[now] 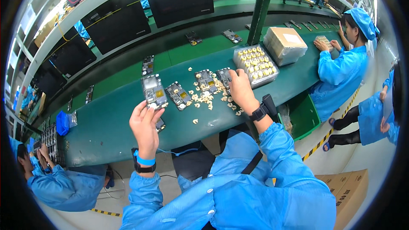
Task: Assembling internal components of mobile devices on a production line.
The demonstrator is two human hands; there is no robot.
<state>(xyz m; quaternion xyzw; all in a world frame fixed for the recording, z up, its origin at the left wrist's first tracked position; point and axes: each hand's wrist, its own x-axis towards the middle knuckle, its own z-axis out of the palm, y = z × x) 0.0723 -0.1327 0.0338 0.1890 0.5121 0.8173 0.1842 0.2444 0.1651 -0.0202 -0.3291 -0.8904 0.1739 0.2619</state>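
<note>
Raised over the near edge of the green bench, my left hand (pixel 145 123) grips a circuit board (pixel 154 90) by its lower end. My right hand (pixel 243 89) reaches down with curled fingers at the edge of another circuit board (pixel 223 76); whatever its fingertips hold is hidden. Between the hands lie two more circuit boards, a left one (pixel 178 95) and a right one (pixel 205 80). Small cream-coloured curved pieces (pixel 205 98) are scattered over and around them. Partly behind my left hand, one further board (pixel 160 124) rests on the bench.
A clear tray (pixel 256 64) of round yellow-and-white parts stands right of my right hand, beside a wrapped carton (pixel 285 46). Boards lie along the conveyor (pixel 170 59) beyond. A green bin (pixel 303 117) sits below the bench. Co-workers sit at left (pixel 64 187) and right (pixel 341 66).
</note>
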